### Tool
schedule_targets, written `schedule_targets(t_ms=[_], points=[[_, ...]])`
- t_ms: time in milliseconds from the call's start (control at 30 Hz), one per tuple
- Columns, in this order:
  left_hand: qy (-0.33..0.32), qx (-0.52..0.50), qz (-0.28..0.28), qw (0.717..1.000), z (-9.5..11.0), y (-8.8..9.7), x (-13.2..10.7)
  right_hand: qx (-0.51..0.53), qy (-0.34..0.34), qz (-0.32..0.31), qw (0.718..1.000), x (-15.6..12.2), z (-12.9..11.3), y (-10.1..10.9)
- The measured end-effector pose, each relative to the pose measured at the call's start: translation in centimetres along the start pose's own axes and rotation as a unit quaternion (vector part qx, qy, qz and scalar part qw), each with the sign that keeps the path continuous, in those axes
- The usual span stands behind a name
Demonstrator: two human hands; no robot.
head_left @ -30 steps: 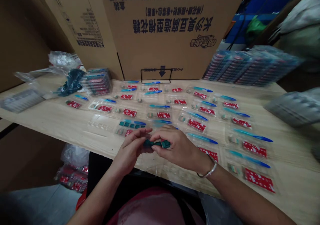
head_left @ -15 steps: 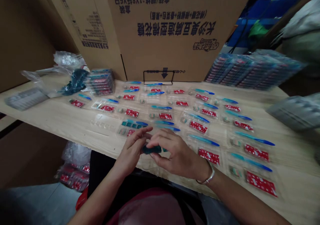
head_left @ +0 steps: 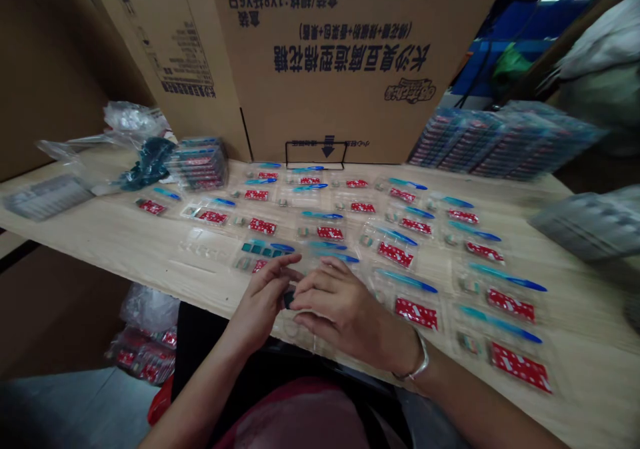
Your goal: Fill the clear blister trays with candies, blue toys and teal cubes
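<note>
Near the table's front edge my two hands meet around a small dark teal piece (head_left: 289,298), mostly hidden by fingers. My left hand (head_left: 261,302) pinches it from the left side. Curled fingers of my right hand (head_left: 345,312) close over it from the right; a silver bangle (head_left: 421,362) circles that wrist. Just beyond the left fingers lies a clear tray holding several dark teal squares (head_left: 263,249), a blue pen-like stick (head_left: 283,247) and a red spotted packet (head_left: 260,265). Part of another clear tray (head_left: 295,332) shows beneath my hands.
Clear trays with blue sticks and red packets (head_left: 520,367) cover much of the table. Stacks of filled trays stand at back left (head_left: 197,162) and back right (head_left: 500,142). A large cardboard box (head_left: 340,109) rises behind. Nested clear trays (head_left: 47,196) lie left, beside teal pieces in plastic (head_left: 150,162).
My right hand has closed further over the dark teal piece, so less of it shows. My left hand has barely moved. The camera has shifted slightly.
</note>
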State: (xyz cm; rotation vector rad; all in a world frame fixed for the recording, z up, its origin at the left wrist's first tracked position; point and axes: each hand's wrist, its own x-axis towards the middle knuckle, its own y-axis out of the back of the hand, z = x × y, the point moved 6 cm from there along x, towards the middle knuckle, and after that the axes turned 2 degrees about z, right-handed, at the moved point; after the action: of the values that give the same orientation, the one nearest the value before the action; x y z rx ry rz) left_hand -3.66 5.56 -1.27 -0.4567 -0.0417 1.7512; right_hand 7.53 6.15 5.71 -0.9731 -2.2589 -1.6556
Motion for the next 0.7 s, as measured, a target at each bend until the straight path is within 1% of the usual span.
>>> schedule_targets(t_ms=[67, 133, 267, 333, 433, 500, 567, 633, 700], points=[[0.008, -0.011, -0.015, 1.000, -0.1, 0.1, 0.0, 0.011, -0.019, 0.013, 1.000, -0.1, 0.3, 0.4], [0.007, -0.017, -0.044, 0.999, 0.0, 0.0, -0.1, -0.001, -0.022, 0.027, 0.999, -0.2, 0.3, 0.5], [-0.043, 0.004, -0.100, 0.994, 0.6, 0.2, -0.2, -0.009, -0.042, 0.042, 0.998, -0.4, 0.6, 0.6], [-0.055, 0.011, -0.111, 0.992, 0.7, 0.4, -0.2, 0.011, -0.051, 0.062, 0.997, -0.6, 1.3, 1.6], [-0.040, 0.005, -0.109, 0.993, 0.4, 0.6, 0.0, 0.049, -0.095, 0.098, 0.989, -1.2, 3.4, 4.0], [-0.034, -0.002, -0.105, 0.994, 0.2, 0.6, 0.1, 0.062, -0.145, 0.080, 0.984, -1.6, 5.0, 4.8], [-0.032, -0.003, -0.110, 0.993, 0.1, 0.4, 0.2, 0.075, -0.178, 0.026, 0.981, -1.9, 6.1, 4.7], [-0.034, 0.006, -0.118, 0.992, 0.0, 0.1, 0.3, 0.086, -0.192, -0.029, 0.977, -2.1, 6.4, 4.1], [-0.035, 0.018, -0.122, 0.992, -0.2, 0.0, 0.4, 0.085, -0.188, -0.065, 0.976, -2.1, 6.2, 3.7]])
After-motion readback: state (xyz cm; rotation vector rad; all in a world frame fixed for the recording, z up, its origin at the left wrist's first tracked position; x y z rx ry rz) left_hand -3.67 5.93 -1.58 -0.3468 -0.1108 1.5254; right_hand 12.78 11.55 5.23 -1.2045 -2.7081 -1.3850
